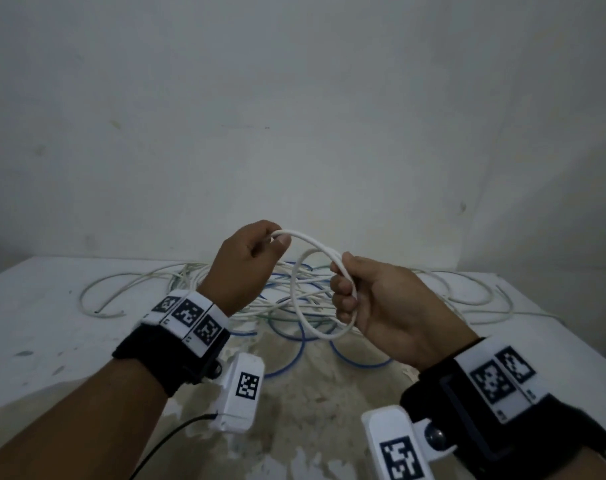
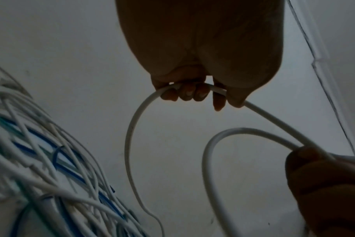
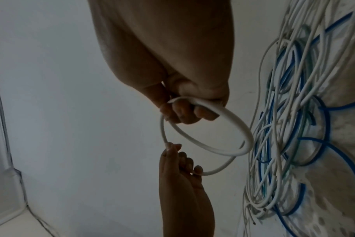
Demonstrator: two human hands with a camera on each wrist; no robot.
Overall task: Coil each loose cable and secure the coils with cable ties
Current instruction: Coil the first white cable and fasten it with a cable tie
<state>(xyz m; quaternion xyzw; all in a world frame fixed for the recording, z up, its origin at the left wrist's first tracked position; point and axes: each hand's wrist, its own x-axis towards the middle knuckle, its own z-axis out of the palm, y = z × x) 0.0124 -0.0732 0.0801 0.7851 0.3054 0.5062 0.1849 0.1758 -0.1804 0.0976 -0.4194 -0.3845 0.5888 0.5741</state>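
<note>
A thick white cable runs between both hands above the table. My left hand grips its free stretch, fingers curled round it, as the left wrist view shows. My right hand holds a small coil of the same cable, a loop or two hanging below the fist; the right wrist view shows the loop under the curled fingers. The cable's tail drops from the left hand toward the table.
A tangle of thin white, blue and green cables lies on the white, worn table under the hands, spreading left and right. A plain wall stands close behind. No cable ties show.
</note>
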